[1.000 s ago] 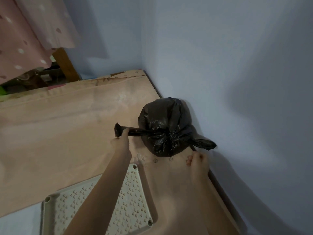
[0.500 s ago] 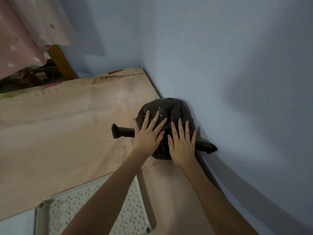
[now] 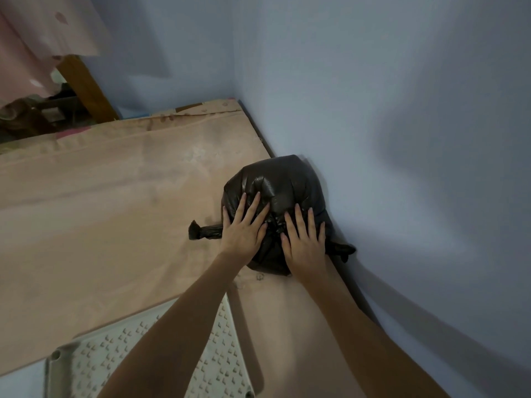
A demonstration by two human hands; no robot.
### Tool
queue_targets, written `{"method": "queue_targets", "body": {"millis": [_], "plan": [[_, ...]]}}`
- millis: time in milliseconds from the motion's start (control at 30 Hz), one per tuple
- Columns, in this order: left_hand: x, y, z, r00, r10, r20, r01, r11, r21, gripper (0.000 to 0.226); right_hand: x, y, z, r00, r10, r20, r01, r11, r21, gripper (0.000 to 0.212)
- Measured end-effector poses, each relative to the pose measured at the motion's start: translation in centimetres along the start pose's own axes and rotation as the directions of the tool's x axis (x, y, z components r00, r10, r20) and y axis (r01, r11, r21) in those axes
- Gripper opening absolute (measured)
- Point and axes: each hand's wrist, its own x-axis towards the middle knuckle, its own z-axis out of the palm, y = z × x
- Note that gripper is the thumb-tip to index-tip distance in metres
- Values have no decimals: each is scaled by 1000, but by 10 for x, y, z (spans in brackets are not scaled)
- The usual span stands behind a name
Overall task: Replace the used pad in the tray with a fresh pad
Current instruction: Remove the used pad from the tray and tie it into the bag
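A tied black plastic bag sits on the beige mat against the blue wall. Its two knotted ends stick out left and right. My left hand lies flat on the bag's left side, fingers spread. My right hand lies flat on the right side, fingers spread too. Neither hand grips anything. A pale plastic tray with a studded grid surface lies at the bottom left, partly under my left forearm. No pad shows in it.
A beige mat covers the floor up to the room's corner. Blue walls close the right and the back. A wooden post and pink dotted cloth stand at the upper left.
One second ago my hands pulled the bag's knotted ends apart. They then let go and came to rest flat on top of the bag. The view has shifted slightly closer.
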Motion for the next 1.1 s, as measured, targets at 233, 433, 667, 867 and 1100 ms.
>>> {"method": "queue_targets", "body": {"millis": [233,433,667,867,1100], "plan": [[-1,-3,-5,999,36,-2,-36,999,-34,49,2,3,1,999,-51,-9,51,997,55,50],[-25,-8,-31,919,161,-361,-222,966,-135,49,-19,26,-5,942,-135,-307,185,973,137,62],[-52,9,-7,929,353,-110,-317,913,255,110,-45,33,6,980,-180,-83,173,981,-87,101],[-38,12,-4,984,173,-52,-155,955,251,100,-25,20,13,995,-77,68,85,990,-111,88],[-15,6,1,994,89,-60,-73,970,230,83,3,5,18,998,-13,54,19,993,-114,77]]}}
